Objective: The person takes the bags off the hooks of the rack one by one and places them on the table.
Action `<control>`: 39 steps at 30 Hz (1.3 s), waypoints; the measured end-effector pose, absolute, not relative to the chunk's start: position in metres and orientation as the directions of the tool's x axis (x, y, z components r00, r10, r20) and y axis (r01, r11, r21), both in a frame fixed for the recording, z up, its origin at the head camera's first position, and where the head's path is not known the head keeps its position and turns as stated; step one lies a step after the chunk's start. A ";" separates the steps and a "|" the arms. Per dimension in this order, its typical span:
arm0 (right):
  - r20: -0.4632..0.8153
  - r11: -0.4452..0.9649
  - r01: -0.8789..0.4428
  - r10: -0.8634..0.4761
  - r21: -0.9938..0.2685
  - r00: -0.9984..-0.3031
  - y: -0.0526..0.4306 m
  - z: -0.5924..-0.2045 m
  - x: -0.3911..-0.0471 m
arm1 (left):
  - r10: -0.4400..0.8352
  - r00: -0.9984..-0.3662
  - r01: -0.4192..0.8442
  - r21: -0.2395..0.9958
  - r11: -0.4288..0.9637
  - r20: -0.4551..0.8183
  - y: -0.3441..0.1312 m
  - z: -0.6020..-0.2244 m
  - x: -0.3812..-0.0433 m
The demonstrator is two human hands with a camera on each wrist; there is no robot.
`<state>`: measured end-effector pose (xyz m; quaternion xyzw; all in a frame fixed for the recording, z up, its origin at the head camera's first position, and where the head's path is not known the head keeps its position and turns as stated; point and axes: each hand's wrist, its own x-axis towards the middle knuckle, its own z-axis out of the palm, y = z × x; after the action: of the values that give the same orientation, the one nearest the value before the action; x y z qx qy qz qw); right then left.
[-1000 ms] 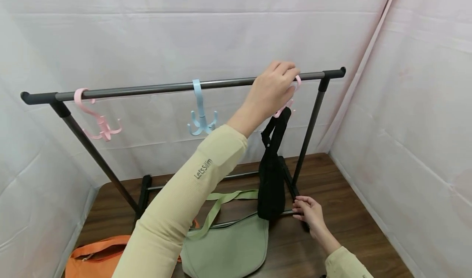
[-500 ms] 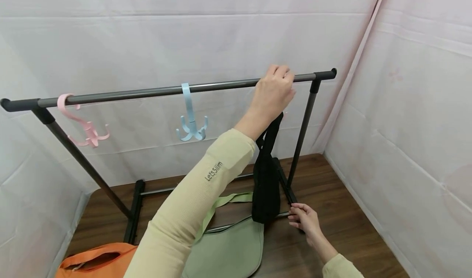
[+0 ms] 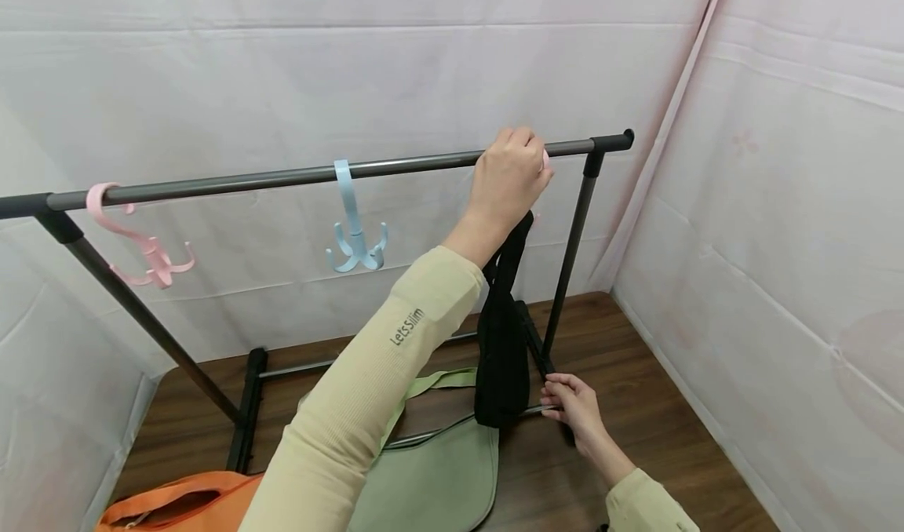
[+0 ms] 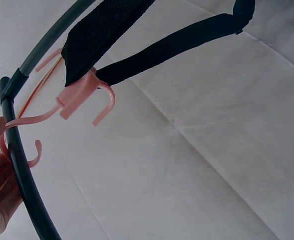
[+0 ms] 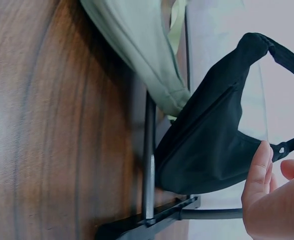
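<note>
At the right end of the rail my left hand (image 3: 510, 177) pinches a pink swivel bag hook (image 4: 77, 96) near its curved top, which loops over the bar. A black shoulder bag (image 3: 503, 367) hangs by its strap (image 4: 99, 37) from that hook. In the head view the hand hides most of the hook. Low beside the bag, my right hand (image 3: 577, 410) has loosely bent fingers and holds nothing that I can see. In the right wrist view its fingertips appear close to the black bag (image 5: 211, 140); whether they touch it I cannot tell.
The metal garment rack (image 3: 282, 177) stands on a wooden table (image 3: 636, 359). A light blue hook (image 3: 357, 242) and another pink hook (image 3: 157, 264) hang further left. A green bag (image 3: 431, 481) and an orange bag (image 3: 184, 508) lie at the front. White curtains (image 3: 240, 85) surround the table.
The head view has shifted, so the rack and bags appear further left. The left hand keeps its grip on the hook, whose prongs are now mostly behind the hand. The right hand stays low.
</note>
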<state>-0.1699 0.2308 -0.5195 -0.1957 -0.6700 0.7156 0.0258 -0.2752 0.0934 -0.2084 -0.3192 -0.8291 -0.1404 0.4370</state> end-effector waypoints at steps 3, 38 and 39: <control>-0.237 -0.094 0.219 0.287 -0.971 -0.928 0.227 -0.514 -0.174 | 0.417 -0.419 0.653 -0.051 0.755 0.807 0.092 -0.207 -0.275; 0.394 0.330 -0.364 0.025 -0.871 -0.919 0.212 -0.331 -0.309 | 0.558 -0.447 0.737 -0.065 0.672 0.700 0.074 -0.196 -0.276; 0.392 0.314 -0.365 0.026 -0.876 -0.920 0.211 -0.331 -0.310 | 0.557 -0.445 0.736 -0.067 0.673 0.701 0.074 -0.196 -0.275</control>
<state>-0.3102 0.2111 -0.3309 0.1070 -0.7927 0.5757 0.1696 -0.2754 0.0743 -0.1964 -0.3846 -0.8409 -0.1247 0.3598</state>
